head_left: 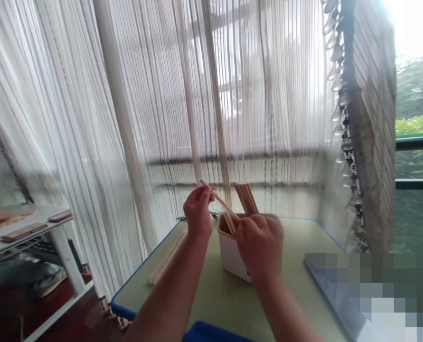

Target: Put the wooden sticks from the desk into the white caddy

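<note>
A pale wooden chopstick (222,202) slants between my two hands above the table. My left hand (198,209) pinches its upper end between thumb and fingers. Closed around its lower end is my right hand (260,240), at the front rim of a white box (230,256). Dark brown chopsticks (247,198) stand tilted in the box, and a lighter pair (230,223) leans beside my right hand, which hides part of the box. Under my left forearm lies a bundle of pale chopsticks (166,259) on the table.
The green table (211,304) has a blue edge. A dark flat panel (330,289) lies at right, partly pixelated. A blue object (214,332) shows at the front edge. Leftward, a white side table (60,213) holds wooden pieces (24,232). Sheer curtains (161,118) hang behind.
</note>
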The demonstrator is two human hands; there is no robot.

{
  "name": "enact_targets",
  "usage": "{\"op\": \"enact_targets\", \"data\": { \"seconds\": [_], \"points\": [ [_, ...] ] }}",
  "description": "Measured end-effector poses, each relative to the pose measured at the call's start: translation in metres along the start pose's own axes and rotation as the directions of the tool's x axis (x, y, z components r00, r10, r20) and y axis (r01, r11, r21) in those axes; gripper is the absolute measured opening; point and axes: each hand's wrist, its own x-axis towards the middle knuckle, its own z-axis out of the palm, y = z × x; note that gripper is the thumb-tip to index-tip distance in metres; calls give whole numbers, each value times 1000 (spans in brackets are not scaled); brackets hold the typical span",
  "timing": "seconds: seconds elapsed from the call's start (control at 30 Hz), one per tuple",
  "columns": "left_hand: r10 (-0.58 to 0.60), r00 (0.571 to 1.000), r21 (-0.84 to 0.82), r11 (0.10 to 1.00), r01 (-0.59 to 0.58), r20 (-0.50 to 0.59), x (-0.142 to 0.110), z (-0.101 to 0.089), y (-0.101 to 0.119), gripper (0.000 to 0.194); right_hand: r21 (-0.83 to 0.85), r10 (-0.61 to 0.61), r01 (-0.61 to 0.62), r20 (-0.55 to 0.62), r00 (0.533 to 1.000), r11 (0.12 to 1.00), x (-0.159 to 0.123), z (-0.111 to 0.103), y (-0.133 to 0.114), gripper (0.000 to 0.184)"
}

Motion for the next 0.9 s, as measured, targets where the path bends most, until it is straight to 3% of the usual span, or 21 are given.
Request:
{"op": "enact_targets", "data": {
  "seconds": [0.1, 0.2, 0.47, 0.63, 0.77, 0.9],
  "points": [
    [5, 999, -6, 1000, -5, -40, 0, -11, -14, 26, -25, -7, 7, 9, 1000, 1000, -2, 2, -3, 16],
    [95, 994, 63, 994, -92, -54, -7, -17, -20, 24, -43, -26, 28, 54, 998, 999, -3, 5, -2, 15],
    [155, 983, 280, 944, -177, 100, -29, -18, -24, 26, -57, -55, 58, 58, 997, 997, -7, 6, -2, 18],
    [314, 933, 504, 785, -360, 177, -37, -22, -20, 16, 20, 12, -14, 95, 995, 1000, -8, 4, 0, 24],
    [366, 894, 511, 734, -448, 259, -44, -24, -11, 13, 68, 60, -71, 161, 985, 995, -10, -2, -1, 19],
    [376, 865, 476, 725, -497, 332, -50, -27, -8, 14, 75, 34, -49, 181, 983, 996, -13, -11, -6, 18]
  ]
}}
